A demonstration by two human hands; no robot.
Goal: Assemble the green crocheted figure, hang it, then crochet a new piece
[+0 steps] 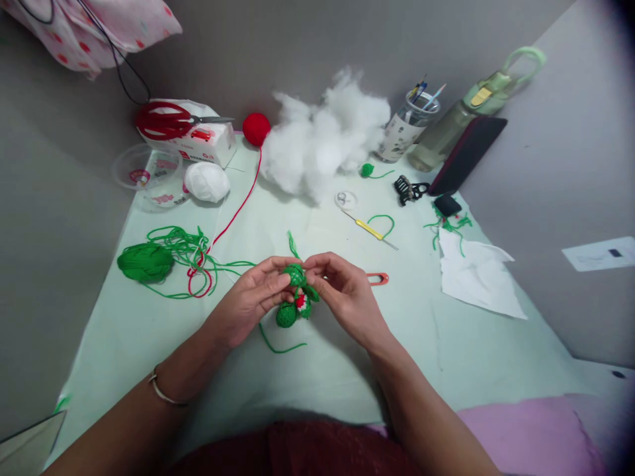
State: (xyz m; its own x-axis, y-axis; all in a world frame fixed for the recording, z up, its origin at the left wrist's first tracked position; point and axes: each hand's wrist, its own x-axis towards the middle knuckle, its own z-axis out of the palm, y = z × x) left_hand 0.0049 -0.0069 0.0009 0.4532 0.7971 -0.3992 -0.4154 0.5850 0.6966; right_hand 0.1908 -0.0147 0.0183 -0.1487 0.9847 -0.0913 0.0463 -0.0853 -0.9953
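Observation:
Between my two hands is a small green crocheted piece [294, 275] with round parts, a leaf-like flap and a red and white patch; a green yarn tail sticks up from its top. My left hand [258, 291] pinches the upper ball from the left, thumb in front. From the right, my right hand [342, 291] grips the same piece with thumb and fingertips, close to the flap. The lower green ball [286, 315] hangs just under my fingers. A loose green strand [280, 347] lies on the table below. Part of an orange tool [378, 279] shows behind my right hand.
At left lie a green yarn skein [145, 262], tangled strands, white yarn [207, 182] and red-handled scissors [163, 121] on a box. White stuffing [325, 139] and a red yarn ball [256, 129] sit behind. A yellow-handled hook [370, 229], bottle [446, 125] and paper [471, 274] are right.

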